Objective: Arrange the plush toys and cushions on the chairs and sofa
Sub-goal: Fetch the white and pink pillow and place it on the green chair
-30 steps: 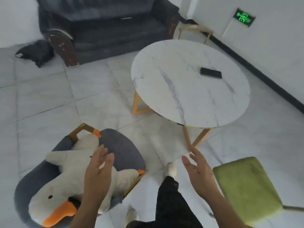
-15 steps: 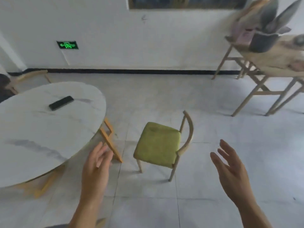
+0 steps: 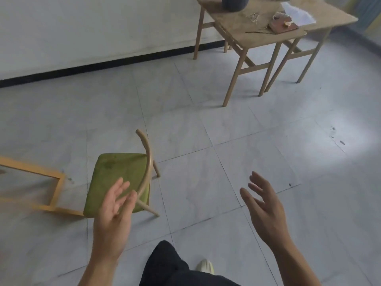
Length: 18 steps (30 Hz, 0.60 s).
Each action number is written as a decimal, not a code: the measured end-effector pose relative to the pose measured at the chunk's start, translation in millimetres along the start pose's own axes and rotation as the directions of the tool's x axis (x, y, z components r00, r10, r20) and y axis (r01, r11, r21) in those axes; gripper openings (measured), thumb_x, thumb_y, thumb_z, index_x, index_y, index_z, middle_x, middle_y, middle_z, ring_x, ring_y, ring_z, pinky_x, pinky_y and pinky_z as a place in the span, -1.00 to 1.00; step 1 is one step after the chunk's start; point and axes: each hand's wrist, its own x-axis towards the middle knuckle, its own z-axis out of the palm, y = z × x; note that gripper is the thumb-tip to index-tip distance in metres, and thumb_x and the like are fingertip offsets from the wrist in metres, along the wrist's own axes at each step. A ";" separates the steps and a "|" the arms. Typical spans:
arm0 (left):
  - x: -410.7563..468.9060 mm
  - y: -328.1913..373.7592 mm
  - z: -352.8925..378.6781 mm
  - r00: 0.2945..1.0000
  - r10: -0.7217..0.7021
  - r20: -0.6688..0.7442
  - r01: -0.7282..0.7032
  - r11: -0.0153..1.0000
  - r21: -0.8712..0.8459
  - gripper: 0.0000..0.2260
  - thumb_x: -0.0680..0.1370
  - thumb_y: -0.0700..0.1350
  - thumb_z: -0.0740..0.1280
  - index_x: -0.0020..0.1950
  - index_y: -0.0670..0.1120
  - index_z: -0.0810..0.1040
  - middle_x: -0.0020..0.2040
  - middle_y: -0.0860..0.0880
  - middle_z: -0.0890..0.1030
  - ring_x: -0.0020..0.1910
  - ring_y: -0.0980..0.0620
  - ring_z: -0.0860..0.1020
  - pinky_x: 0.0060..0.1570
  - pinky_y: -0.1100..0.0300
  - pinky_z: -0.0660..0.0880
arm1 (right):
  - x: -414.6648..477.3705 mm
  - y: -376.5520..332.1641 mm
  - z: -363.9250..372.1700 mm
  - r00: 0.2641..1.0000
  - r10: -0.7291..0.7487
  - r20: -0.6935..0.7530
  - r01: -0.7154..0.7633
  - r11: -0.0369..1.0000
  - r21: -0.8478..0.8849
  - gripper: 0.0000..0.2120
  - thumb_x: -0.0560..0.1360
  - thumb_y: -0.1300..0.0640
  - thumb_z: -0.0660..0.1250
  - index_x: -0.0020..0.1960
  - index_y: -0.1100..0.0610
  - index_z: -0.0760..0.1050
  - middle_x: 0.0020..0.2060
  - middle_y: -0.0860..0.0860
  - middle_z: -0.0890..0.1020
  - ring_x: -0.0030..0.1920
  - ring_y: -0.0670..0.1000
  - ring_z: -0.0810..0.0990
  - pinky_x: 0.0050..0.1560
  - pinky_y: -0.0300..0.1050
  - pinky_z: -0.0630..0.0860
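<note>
A small wooden chair [image 3: 115,176] with a green seat cushion and a curved back rail stands on the tiled floor at the lower left, with nothing on its seat. My left hand [image 3: 115,215] hovers open in front of the chair's near edge, fingers spread, holding nothing. Over bare floor at the lower right, my right hand [image 3: 266,207] is also open and empty. No plush toy, loose cushion or sofa is in view.
Two wooden side tables [image 3: 261,36] with slanted legs stand at the upper right, carrying a dark pot and small items. The orange leg frame [image 3: 51,186] of the round table lies at the left edge. A white wall with black skirting runs along the back.
The view has swung right, away from the goose plush on the grey chair and the marble table. The green chair now sits at lower left and the wooden side tables are closer. Both hands stay empty.
</note>
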 end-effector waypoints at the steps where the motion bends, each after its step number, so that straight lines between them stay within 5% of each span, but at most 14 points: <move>1: 8.4 1.9 10.3 1.000 -0.011 -0.004 0.011 1.000 0.005 -0.57 0.62 -0.11 0.37 0.50 0.04 0.43 0.36 0.13 0.57 0.29 0.15 0.57 0.36 -0.08 0.49 | 16.1 2.1 -1.0 1.000 0.016 0.008 -0.016 1.000 -0.002 -0.50 0.57 0.08 0.39 0.48 -0.02 0.38 0.33 -0.16 0.54 0.28 -0.23 0.54 0.00 -0.54 0.48; 13: 264.2 69.0 149.1 0.995 -0.102 0.023 0.103 0.992 -0.066 -0.67 0.61 -0.05 0.42 0.34 0.18 0.48 0.28 0.18 0.59 0.25 0.18 0.59 0.37 -0.14 0.48 | 302.5 -49.8 31.8 1.000 -0.004 0.003 0.004 0.999 -0.040 -0.51 0.56 0.07 0.39 0.47 -0.03 0.38 0.35 -0.15 0.53 0.25 -0.38 0.50 -0.02 -0.54 0.47; 18: 392.8 150.5 198.7 0.999 0.017 0.027 -0.015 0.997 -0.082 -0.66 0.62 -0.14 0.37 0.37 0.11 0.49 0.29 0.14 0.61 0.24 0.21 0.59 0.35 -0.15 0.50 | 430.6 -117.1 34.6 0.994 -0.096 -0.060 0.092 0.994 -0.062 -0.46 0.55 0.02 0.37 0.50 -0.01 0.35 0.39 -0.16 0.49 0.28 -0.28 0.51 -0.01 -0.58 0.45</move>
